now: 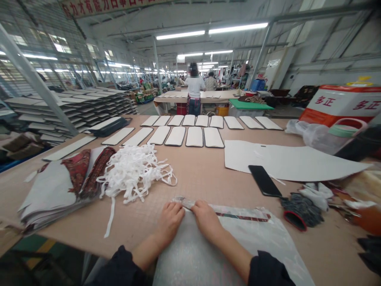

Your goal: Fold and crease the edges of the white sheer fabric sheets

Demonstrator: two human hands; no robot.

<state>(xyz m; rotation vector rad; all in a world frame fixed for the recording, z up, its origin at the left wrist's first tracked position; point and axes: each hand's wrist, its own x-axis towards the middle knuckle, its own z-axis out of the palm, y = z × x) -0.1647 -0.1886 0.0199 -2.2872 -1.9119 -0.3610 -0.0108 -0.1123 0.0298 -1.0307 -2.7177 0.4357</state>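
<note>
My left hand [169, 222] and my right hand [207, 220] rest side by side on the far end of a white padded fabric piece [214, 254] that lies on the table's near edge. Both hands have the fingers curled down and pinch the piece's folded top corner [185, 201]. A dark patterned strip [244, 217] runs along the piece's edge to the right of my right hand. A tangled heap of white ribbon [133, 171] lies just beyond my left hand.
A stack of grey and red patterned pieces [59, 186] sits at left. Rows of white panels [193, 135] cover the far table. A black phone [264, 180], a large white sheet [285, 161], gloves [300, 208] and a red-white box [342, 103] are at right. A person [194, 89] stands beyond.
</note>
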